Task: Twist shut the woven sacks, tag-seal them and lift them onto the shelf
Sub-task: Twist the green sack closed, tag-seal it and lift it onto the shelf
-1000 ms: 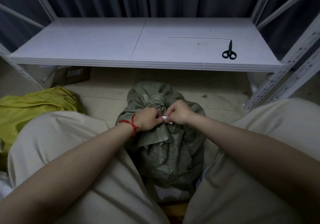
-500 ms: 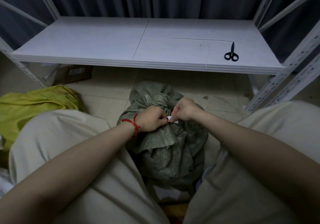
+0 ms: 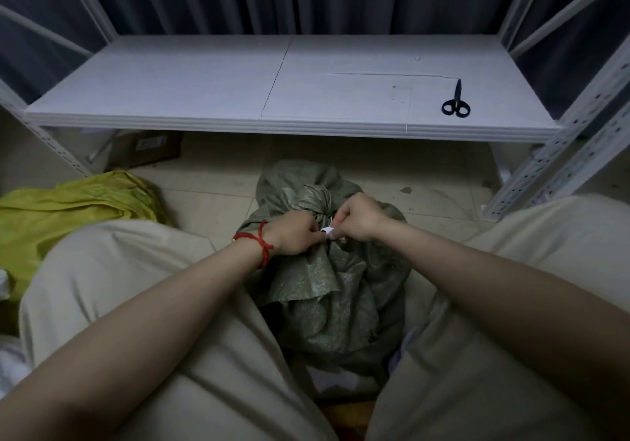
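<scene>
A grey-green woven sack (image 3: 327, 290) stands on the floor between my knees, its neck twisted into a bunch (image 3: 308, 195) at the top. My left hand (image 3: 296, 234), with a red cord on the wrist, and my right hand (image 3: 358, 219) meet at the neck. Both pinch a small white tag (image 3: 327, 231) between their fingertips. Most of the tag is hidden by the fingers. The white shelf (image 3: 204, 86) lies just beyond the sack, at about knee height.
Black scissors (image 3: 456, 103) lie on the shelf's right end. A yellow-green sack (image 3: 68, 209) is crumpled on the floor at the left. A cardboard box (image 3: 146, 147) sits under the shelf. Perforated white uprights (image 3: 559, 154) rise at the right.
Both hands stay at the sack's neck with the tag. The right hand has risen slightly and the fingers have shifted around the tag; the view has tilted a little.
</scene>
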